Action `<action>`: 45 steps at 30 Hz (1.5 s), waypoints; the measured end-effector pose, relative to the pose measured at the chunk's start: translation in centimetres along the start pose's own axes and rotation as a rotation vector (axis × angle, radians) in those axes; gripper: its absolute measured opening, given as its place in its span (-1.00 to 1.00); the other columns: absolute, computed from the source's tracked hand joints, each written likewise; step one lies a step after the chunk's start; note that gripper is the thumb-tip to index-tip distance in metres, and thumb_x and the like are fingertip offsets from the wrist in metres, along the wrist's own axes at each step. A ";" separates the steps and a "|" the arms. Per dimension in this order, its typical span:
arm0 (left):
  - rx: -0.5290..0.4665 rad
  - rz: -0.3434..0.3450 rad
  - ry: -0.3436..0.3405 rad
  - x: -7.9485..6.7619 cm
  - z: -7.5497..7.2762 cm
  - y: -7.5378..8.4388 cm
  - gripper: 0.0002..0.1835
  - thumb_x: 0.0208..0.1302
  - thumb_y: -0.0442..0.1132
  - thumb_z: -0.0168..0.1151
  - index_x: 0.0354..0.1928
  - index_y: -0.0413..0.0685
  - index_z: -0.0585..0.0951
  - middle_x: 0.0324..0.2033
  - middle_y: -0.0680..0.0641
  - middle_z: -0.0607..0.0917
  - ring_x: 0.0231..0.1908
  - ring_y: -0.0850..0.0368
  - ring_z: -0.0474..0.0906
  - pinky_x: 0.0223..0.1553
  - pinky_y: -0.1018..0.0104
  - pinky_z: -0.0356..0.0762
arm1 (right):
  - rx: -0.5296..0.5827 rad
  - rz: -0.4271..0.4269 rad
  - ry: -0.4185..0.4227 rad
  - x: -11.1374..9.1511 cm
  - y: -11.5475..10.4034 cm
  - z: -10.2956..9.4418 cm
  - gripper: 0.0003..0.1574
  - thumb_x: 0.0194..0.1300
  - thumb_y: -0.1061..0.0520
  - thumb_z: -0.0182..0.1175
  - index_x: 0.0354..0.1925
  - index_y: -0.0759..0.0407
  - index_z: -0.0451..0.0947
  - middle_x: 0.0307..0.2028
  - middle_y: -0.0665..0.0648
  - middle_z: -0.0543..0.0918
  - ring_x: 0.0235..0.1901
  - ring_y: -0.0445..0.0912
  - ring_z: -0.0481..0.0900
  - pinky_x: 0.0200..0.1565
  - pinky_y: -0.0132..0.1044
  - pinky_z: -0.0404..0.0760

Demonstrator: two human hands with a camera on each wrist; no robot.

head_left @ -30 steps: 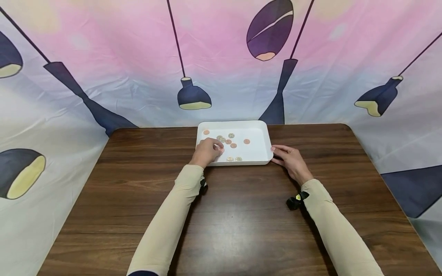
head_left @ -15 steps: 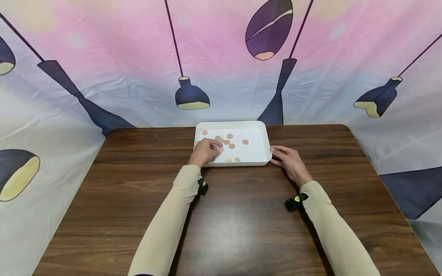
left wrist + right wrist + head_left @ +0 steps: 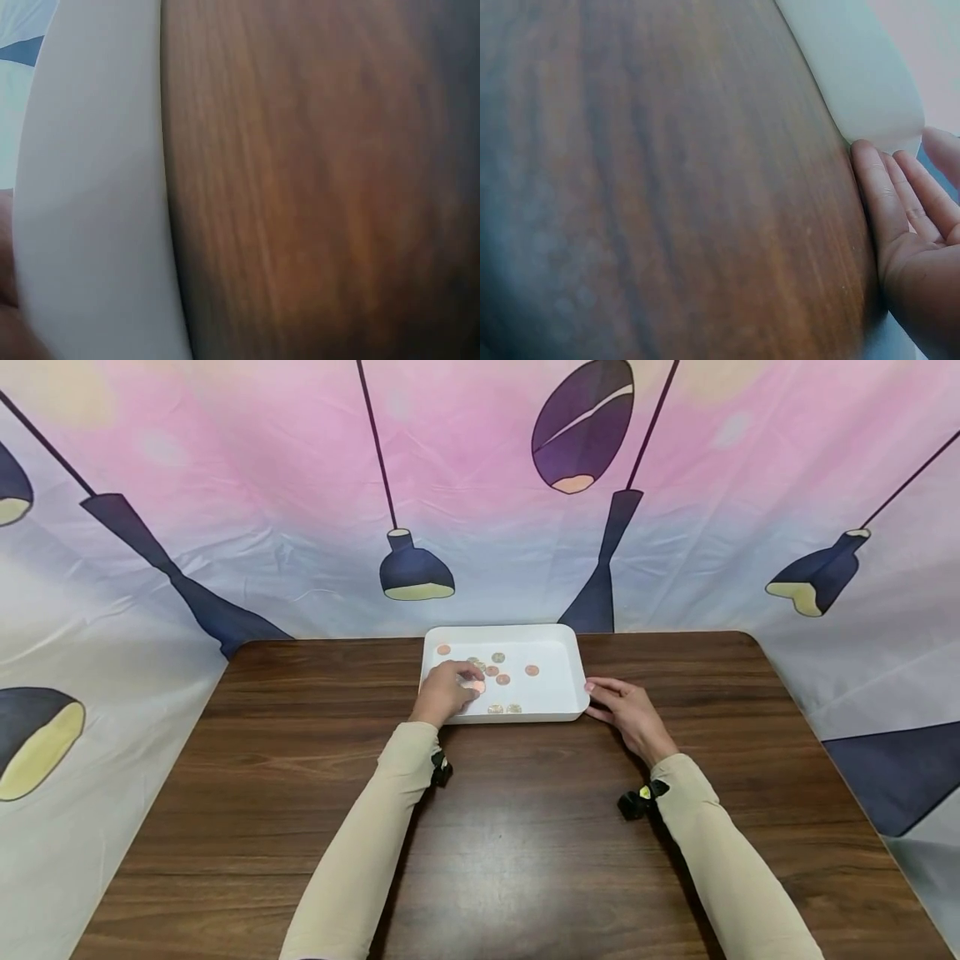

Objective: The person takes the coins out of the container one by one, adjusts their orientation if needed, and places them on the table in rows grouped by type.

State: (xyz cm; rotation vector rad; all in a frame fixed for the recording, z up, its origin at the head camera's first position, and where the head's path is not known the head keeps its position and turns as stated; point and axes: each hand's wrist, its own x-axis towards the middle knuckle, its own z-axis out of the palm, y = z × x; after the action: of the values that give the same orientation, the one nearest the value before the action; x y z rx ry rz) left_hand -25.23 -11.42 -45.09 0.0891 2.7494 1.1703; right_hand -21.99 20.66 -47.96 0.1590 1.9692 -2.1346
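A shallow white tray [image 3: 551, 693] stands at the table's far edge with several copper and brass-coloured coins lying flat in it. My left hand [image 3: 444, 692] reaches over its near left side, thumb and curled fingers meeting on a copper coin [image 3: 477, 687]. Beyond those fingertips lie more copper coins [image 3: 503, 679], and two brass-coloured coins [image 3: 513, 709] rest by the near wall. At the tray's right side, my right hand [image 3: 632, 712] touches the corner. In the right wrist view its straight fingers [image 3: 877, 184] meet the outer wall and the thumb is at the rim. The left wrist view mostly shows tray wall [image 3: 90, 165].
The brown wooden table [image 3: 495, 860] extends in front of the tray and to both sides. A printed cloth [image 3: 315, 568] with lamp shapes hangs right behind the far edge. Each wrist wears a small black camera [image 3: 637, 802].
The head view has shifted slightly. Both hands keep nearly the same place at the tray, with the left fingers a little more closed over the copper coin.
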 end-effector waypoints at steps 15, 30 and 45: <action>0.014 0.075 0.008 -0.4 0.9 -0.4 -0.74 0.43 -0.13 0.38 0.11 0.25 0.80 -0.22 0.03 0.76 -0.19 0.07 0.66 -0.14 0.12 0.60 | 0.002 -0.004 0.009 0.0 0.3 0.0 -0.35 0.60 0.14 0.19 0.48 0.43 0.36 0.37 0.39 0.46 0.01 -0.28 0.68 0.14 -0.32 0.67; 0.052 0.135 0.000 -0.1 1.0 -0.3 -0.85 0.38 -0.17 0.29 -0.08 0.10 0.76 -0.26 0.05 0.72 -0.23 0.09 0.62 -0.17 0.15 0.56 | 0.018 0.010 0.007 -0.3 0.5 -0.2 -0.34 0.61 0.14 0.18 0.49 0.45 0.33 0.36 0.36 0.45 0.00 -0.30 0.68 0.15 -0.34 0.66; -0.007 0.334 0.227 -3.4 -2.1 -0.7 -0.82 0.32 -0.33 0.33 -0.06 -0.19 0.70 -0.23 -0.10 0.68 -0.19 0.02 0.61 -0.15 0.17 0.63 | 0.006 0.004 -0.007 0.0 0.0 -0.1 -0.33 0.60 0.12 0.19 0.48 0.45 0.34 0.38 0.41 0.43 0.01 -0.26 0.68 0.15 -0.33 0.66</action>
State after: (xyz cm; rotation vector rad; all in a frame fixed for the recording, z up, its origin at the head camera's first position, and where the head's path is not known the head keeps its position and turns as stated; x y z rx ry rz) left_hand -22.26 -13.77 -43.76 0.4578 3.0110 1.3431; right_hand -22.01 20.72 -47.96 0.1557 1.9573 -2.1361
